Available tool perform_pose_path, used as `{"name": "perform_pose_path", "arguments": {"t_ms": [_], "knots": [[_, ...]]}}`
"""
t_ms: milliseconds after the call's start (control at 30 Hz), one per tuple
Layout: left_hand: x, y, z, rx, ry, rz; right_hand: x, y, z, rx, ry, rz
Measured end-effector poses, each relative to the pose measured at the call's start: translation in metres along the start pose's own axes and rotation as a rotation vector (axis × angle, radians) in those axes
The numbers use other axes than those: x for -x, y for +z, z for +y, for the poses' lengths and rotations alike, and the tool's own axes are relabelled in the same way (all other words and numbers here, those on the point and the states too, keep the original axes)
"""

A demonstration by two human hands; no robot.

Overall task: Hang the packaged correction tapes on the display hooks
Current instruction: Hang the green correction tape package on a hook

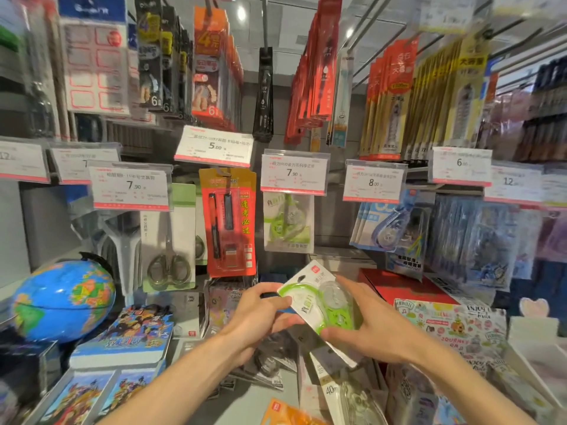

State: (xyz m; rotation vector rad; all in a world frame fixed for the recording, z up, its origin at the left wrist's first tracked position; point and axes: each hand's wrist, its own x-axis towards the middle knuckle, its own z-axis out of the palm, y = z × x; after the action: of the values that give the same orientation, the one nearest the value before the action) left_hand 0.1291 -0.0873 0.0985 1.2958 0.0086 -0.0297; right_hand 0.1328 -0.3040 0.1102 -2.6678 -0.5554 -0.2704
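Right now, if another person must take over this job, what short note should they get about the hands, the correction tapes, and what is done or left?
Left hand: holds the left edge of the green correction tape pack.
Right hand: grips the same pack from its right side.
The pack is in front of the shelf, below the hooks, tilted, not on a hook yet.
Done: one matching green pack already hangs under the 7.90 price tag.
Left: lift the held pack and probably slide its hole onto that hook. More tape packs lie low near the wrists.
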Motion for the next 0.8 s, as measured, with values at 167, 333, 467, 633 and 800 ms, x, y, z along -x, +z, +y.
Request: {"name": "perform_pose_path", "arguments": {"t_ms": [167, 333, 467, 633, 800], "knots": [[0.02, 0.008, 0.016, -0.195, 0.106, -0.065, 0.025, -0.006, -0.001, -0.1, -0.006, 0.059], [0.025, -0.004, 0.034, -0.774, 0.556, 0.078, 0.025, -0.009, -0.014, -0.156, -0.027, 0.268], [0.04, -0.023, 0.067, -1.391, 1.133, 0.235, 0.017, -0.013, -0.025, -0.211, 0.003, 0.45], [0.054, -0.026, 0.125, -1.658, 1.668, 0.433, 0.003, -0.017, -0.048, -0.353, 0.035, 0.525], [0.046, -0.029, 0.153, -1.773, 1.783, 0.528, -0.005, -0.023, -0.069, -0.556, 0.026, 0.54]]}}
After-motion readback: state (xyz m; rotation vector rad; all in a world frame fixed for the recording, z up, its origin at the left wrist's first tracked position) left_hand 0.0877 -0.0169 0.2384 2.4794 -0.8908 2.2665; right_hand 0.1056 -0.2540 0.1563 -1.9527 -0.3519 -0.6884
